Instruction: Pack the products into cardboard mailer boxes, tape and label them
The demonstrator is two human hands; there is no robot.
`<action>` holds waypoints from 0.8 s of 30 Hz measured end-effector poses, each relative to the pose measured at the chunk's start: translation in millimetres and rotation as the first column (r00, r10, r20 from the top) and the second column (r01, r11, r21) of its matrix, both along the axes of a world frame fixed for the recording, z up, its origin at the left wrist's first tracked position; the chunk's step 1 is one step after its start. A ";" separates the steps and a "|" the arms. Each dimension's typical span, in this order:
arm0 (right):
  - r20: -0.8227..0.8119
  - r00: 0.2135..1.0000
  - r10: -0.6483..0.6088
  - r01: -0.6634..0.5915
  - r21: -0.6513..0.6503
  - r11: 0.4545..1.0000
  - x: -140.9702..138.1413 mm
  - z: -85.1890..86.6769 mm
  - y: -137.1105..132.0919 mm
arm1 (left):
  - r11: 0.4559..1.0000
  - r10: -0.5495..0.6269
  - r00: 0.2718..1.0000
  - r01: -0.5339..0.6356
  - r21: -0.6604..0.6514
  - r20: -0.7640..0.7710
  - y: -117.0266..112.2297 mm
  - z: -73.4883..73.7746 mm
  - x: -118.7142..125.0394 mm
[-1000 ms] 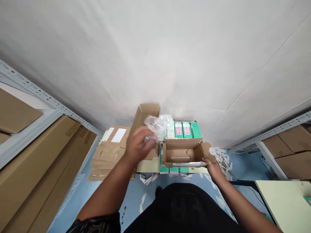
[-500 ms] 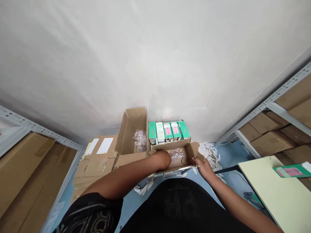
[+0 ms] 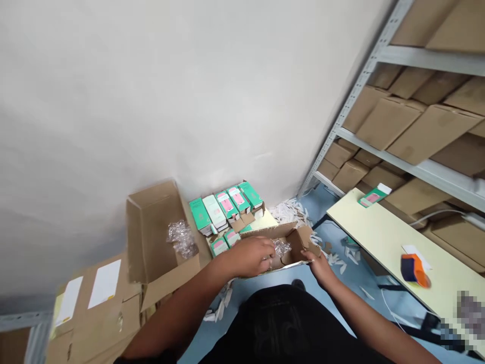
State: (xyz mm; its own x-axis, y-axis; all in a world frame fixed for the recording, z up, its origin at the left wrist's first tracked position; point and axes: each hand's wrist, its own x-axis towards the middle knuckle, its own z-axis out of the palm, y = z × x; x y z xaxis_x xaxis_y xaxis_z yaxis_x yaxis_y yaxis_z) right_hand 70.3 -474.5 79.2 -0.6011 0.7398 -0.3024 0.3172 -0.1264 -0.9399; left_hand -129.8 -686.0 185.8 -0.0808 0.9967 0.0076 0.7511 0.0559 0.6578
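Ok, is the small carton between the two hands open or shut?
Open: the small carton shows its inside, with crumpled clear plastic in it; the right hand holds one end.

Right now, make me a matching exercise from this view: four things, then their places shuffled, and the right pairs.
Things:
1. left hand
2. right hand
3. orange-and-dark item
4. pair of white labels

Places:
A. on the right-hand table
B. at the left end of the small box
C. on brown cardboard at lower left
D. gripping the right end of the small box

Pairs: 1-B; 2-D; 3-A; 4-C
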 end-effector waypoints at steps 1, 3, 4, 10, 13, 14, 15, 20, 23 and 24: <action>-0.004 1.000 -0.022 0.022 -0.004 1.000 7.6 -1.6 6.4 | 0.998 0.036 0.999 -0.036 0.047 0.004 1.0 10.5 4.1; -0.015 0.997 -0.081 0.081 -0.025 0.996 22.3 -5.9 23.1 | 0.957 0.257 0.966 -0.256 0.139 0.005 5.3 20.9 12.4; -0.024 0.993 -0.117 0.116 -0.044 0.992 29.6 -8.4 33.0 | 0.902 0.395 0.918 -0.393 0.177 0.027 9.7 20.1 17.0; -0.116 0.963 -0.242 0.228 -0.123 0.966 80.5 -20.5 107.0 | 0.740 0.636 0.611 -0.657 -0.146 0.472 84.2 -34.1 64.0; -0.089 0.957 -0.277 0.273 -0.050 0.961 115.2 -26.5 149.8 | 0.804 0.569 0.590 -0.545 -0.237 0.572 139.5 -58.4 94.6; -0.078 0.953 -0.291 0.289 -0.044 0.956 127.8 -29.0 164.0 | 0.818 0.554 0.616 -0.528 -0.228 0.560 158.2 -64.1 103.7; -0.072 0.949 -0.307 0.305 -0.049 0.951 140.5 -31.4 177.7 | 0.826 0.546 0.644 -0.520 -0.218 0.535 176.7 -68.9 111.9; -0.077 0.918 -0.388 0.380 -0.105 0.919 197.4 -42.2 233.4 | 0.800 0.590 0.625 -0.538 -0.266 0.510 264.6 -87.6 147.0; -0.105 0.886 -0.452 0.434 -0.157 0.887 219.9 -48.5 254.4 | 0.757 0.646 0.496 -0.509 -0.409 0.580 310.2 -95.1 167.4; -0.108 0.874 -0.473 0.451 -0.180 0.874 225.1 -50.5 259.6 | 0.750 0.658 0.460 -0.478 -0.458 0.596 323.6 -97.2 172.9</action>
State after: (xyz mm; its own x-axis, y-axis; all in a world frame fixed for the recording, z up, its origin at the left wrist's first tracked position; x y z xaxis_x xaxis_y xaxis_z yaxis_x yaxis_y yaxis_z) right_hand 295.4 -214.9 28.7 -0.2466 0.8984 -0.3633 0.0514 -0.3623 -0.9307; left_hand 43.1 -362.4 88.5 -0.5188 0.6934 -0.5000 -0.1734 0.4874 0.8558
